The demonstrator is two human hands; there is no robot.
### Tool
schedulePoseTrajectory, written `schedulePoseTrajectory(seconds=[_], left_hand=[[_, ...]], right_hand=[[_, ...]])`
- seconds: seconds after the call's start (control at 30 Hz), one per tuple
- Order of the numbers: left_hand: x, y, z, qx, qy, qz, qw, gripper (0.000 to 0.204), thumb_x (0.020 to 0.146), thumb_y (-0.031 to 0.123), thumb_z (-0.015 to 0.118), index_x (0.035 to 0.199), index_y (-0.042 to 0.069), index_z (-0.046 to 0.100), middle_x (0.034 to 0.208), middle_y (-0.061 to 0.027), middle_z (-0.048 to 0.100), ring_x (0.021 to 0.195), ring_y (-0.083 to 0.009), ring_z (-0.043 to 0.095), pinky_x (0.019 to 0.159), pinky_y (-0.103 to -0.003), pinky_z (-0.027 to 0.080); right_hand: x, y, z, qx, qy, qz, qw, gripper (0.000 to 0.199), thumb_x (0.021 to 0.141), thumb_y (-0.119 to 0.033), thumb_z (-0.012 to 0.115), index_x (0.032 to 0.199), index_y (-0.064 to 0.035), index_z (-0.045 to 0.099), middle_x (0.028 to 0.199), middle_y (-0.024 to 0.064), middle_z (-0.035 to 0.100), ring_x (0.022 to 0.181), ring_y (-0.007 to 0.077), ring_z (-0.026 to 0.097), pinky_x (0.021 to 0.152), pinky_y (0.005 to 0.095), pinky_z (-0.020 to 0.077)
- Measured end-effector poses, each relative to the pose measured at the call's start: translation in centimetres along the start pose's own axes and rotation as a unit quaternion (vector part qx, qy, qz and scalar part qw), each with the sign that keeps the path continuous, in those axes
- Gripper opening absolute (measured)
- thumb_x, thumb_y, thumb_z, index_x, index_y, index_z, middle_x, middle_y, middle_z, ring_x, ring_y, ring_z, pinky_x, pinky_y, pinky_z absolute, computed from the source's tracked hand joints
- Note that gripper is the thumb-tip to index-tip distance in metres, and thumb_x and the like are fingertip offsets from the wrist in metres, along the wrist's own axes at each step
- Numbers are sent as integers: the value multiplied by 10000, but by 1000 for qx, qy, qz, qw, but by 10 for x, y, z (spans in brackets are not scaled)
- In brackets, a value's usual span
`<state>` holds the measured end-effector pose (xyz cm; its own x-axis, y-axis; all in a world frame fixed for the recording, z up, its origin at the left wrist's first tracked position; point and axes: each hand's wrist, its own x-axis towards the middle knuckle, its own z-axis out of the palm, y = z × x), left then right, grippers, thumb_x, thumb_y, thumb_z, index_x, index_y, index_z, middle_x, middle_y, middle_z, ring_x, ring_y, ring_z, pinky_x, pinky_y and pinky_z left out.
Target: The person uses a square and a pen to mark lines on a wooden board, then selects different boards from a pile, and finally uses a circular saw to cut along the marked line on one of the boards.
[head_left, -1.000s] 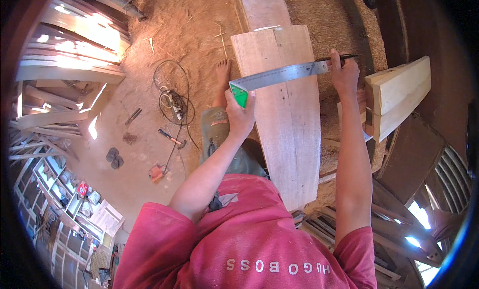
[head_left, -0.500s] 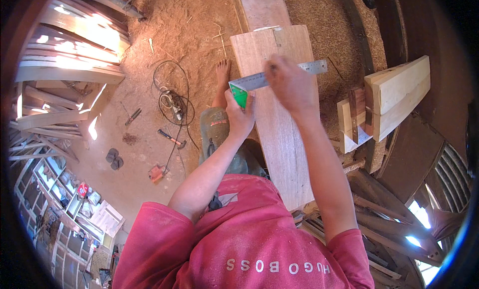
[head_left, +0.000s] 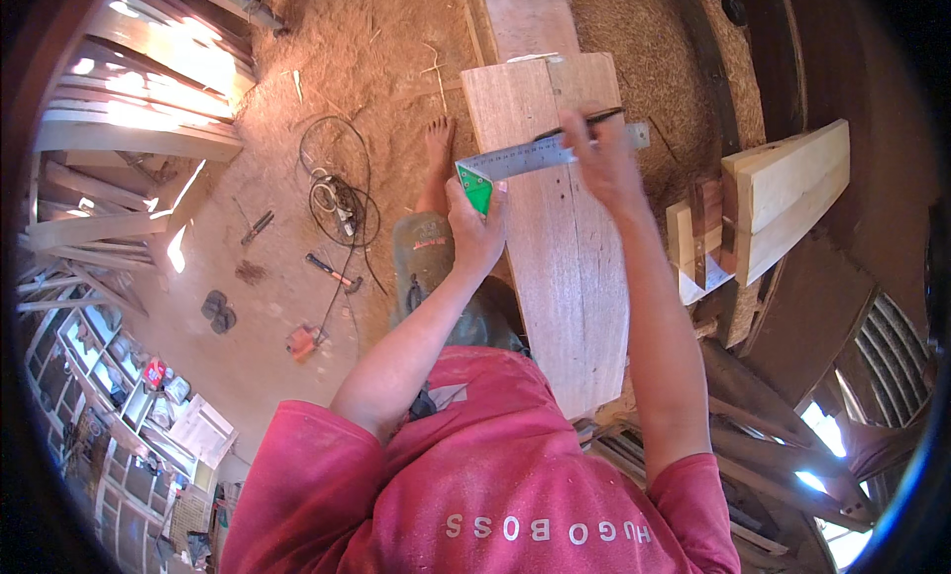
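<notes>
Two bare hands work over a long wooden plank [head_left: 570,277] that runs away from the person in a pink shirt [head_left: 475,485]. Left hand [head_left: 475,227] has its grip closed on the green triangular handle [head_left: 475,186] of a try square, at the left edge of the plank. Steel blade [head_left: 540,154] of the square lies flat across the plank. Right hand [head_left: 604,158] is above the blade, its grip pinched around a dark pencil [head_left: 580,124] near the blade's upper edge. Farther left, on the sawdust floor [head_left: 327,69], lie a hammer [head_left: 332,272] and a coiled cable [head_left: 337,193]. To the right, pale boards [head_left: 792,193] are stacked.
</notes>
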<state>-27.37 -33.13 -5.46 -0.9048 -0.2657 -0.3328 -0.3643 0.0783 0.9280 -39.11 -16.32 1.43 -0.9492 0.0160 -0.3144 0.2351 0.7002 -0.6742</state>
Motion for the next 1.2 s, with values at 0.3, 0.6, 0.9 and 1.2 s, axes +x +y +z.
schedulePoseTrajectory(seconds=[0.3,0.6,0.9,1.2], left_hand=[[1,-4,2,52,26,25,998,398,950,302,666,1111,4,456,923,-126,595,848,-201,582,754,-361,481],[1,10,-2,-11,6,-36,999,418,956,317,654,1086,-13,431,863,-220,620,804,-346,646,710,-452,494],[28,13,-3,29,21,34,999,382,956,270,657,1098,-9,439,895,-181,621,836,-301,634,751,-411,495],[32,9,-1,42,27,17,999,435,938,313,673,1058,-11,409,826,-200,609,773,-337,636,676,-432,489]], right_hand=[[21,80,-102,-169,168,48,970,404,986,-374,580,843,-4,655,768,162,681,745,281,666,705,422,507],[-2,27,-77,-48,198,31,979,333,1001,-315,587,908,0,640,782,140,682,740,241,648,709,377,499],[-10,6,-68,23,202,23,979,337,1012,-315,588,897,-3,641,775,80,672,743,145,613,687,308,482],[-16,19,-64,46,197,-6,979,301,1014,-285,599,891,-12,633,796,46,660,762,106,593,704,276,479]])
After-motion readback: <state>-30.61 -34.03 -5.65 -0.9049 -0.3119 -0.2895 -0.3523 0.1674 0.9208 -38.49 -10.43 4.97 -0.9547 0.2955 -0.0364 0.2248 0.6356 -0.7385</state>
